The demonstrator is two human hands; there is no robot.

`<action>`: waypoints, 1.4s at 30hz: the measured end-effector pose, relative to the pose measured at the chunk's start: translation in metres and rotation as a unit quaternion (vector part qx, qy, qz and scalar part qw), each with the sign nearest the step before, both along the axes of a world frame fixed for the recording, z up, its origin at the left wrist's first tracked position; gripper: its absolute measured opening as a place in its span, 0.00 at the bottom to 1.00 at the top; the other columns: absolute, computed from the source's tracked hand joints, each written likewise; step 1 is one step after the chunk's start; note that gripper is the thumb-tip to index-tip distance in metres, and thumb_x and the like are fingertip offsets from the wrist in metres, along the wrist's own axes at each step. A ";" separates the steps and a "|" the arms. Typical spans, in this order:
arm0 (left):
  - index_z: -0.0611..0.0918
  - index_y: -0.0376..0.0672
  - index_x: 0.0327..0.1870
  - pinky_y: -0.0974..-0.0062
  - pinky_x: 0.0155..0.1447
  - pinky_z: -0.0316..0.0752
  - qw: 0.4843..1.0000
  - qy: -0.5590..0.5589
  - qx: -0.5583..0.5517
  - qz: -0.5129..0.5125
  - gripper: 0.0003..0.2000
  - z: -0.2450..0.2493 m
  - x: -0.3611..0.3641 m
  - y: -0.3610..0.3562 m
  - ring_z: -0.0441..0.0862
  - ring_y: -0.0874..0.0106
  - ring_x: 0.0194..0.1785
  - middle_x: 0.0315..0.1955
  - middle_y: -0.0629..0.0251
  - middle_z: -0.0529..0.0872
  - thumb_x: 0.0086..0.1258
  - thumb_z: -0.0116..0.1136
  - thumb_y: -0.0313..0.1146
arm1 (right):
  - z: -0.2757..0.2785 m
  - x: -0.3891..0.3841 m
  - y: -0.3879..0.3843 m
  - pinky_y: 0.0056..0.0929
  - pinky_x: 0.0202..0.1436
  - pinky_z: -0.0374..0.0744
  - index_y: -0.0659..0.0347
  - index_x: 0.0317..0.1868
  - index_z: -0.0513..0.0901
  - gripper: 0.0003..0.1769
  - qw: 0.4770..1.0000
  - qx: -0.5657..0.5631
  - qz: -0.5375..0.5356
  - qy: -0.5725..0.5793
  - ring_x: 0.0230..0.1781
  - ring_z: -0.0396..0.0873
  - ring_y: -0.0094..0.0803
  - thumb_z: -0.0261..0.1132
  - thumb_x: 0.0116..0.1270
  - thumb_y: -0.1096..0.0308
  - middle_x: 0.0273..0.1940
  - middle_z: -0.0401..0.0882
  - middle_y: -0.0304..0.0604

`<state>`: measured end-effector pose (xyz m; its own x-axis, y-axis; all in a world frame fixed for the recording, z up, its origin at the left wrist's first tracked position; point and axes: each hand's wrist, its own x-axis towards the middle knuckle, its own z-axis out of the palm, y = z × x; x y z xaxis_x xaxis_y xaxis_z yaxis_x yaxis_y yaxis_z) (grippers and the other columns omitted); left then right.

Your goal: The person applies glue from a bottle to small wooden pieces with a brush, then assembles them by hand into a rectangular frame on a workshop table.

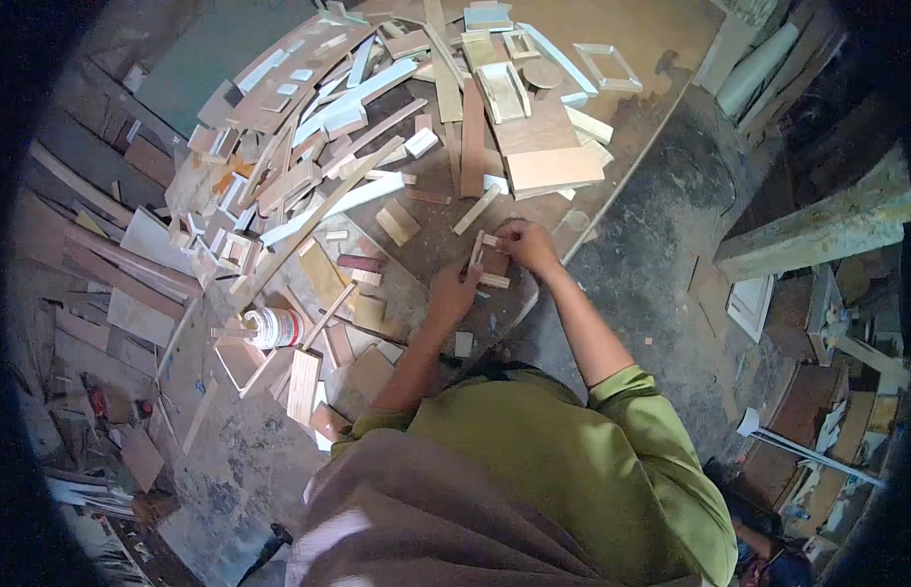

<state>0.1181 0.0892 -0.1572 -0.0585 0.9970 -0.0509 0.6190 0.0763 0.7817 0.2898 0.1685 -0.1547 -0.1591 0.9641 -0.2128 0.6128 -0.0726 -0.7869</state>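
Note:
Near the table's front edge lies a small U-shaped assembly of light wood strips (pixel 478 248). My left hand (pixel 454 291) is closed on its left strip, fingertips at the near end. At the far right corner my right hand (pixel 527 245) is closed, its fingers pinched together against the end of a short strip; whether a smaller thing is between them I cannot make out. A loose thin stick (pixel 476 210) lies just beyond the assembly. To the left of my left hand are a dark red block (pixel 362 263) and a short pale block (pixel 366 278).
A white tub with a red label (pixel 275 329) stands at the left among wood offcuts. Heaped strips and blocks cover the table's far left. A flat pale board (pixel 555 168) lies beyond my right hand. A thick timber beam (pixel 818 230) juts in from the right.

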 end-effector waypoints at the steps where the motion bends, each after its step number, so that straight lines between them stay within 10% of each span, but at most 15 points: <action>1: 0.80 0.34 0.43 0.58 0.44 0.72 1.000 0.014 0.004 0.002 0.20 -0.002 0.000 0.003 0.79 0.48 0.38 0.31 0.44 0.81 0.63 0.53 0.46 | -0.004 0.000 0.001 0.34 0.44 0.76 0.57 0.33 0.84 0.11 1.000 0.023 0.005 -0.007 0.38 0.80 0.41 0.69 0.48 0.64 0.35 0.82 0.48; 24: 0.72 0.40 0.56 0.62 0.54 0.70 0.984 -0.016 -0.115 -0.135 0.35 0.026 -0.010 0.018 0.76 0.53 0.51 0.47 0.49 0.79 0.43 0.71 0.40 | 0.029 0.027 0.003 0.31 0.44 0.76 0.61 0.43 0.82 0.14 0.995 0.068 0.057 0.038 0.39 0.80 0.35 0.67 0.54 0.71 0.40 0.81 0.47; 30: 0.73 0.40 0.54 0.62 0.56 0.70 0.981 -0.048 -0.061 -0.180 0.33 0.019 -0.015 0.024 0.75 0.52 0.52 0.47 0.50 0.79 0.41 0.71 0.34 | 0.021 0.019 -0.009 0.35 0.46 0.75 0.64 0.40 0.80 0.17 0.959 0.234 0.159 -0.002 0.42 0.78 0.46 0.66 0.46 0.76 0.40 0.79 0.52; 42: 0.73 0.37 0.55 0.63 0.54 0.72 0.981 0.003 -0.067 -0.182 0.32 0.034 -0.014 0.025 0.78 0.54 0.50 0.44 0.49 0.81 0.46 0.70 0.37 | 0.011 0.013 -0.004 0.41 0.50 0.74 0.62 0.38 0.81 0.16 0.961 0.218 0.165 -0.045 0.45 0.75 0.52 0.61 0.45 0.78 0.40 0.78 0.57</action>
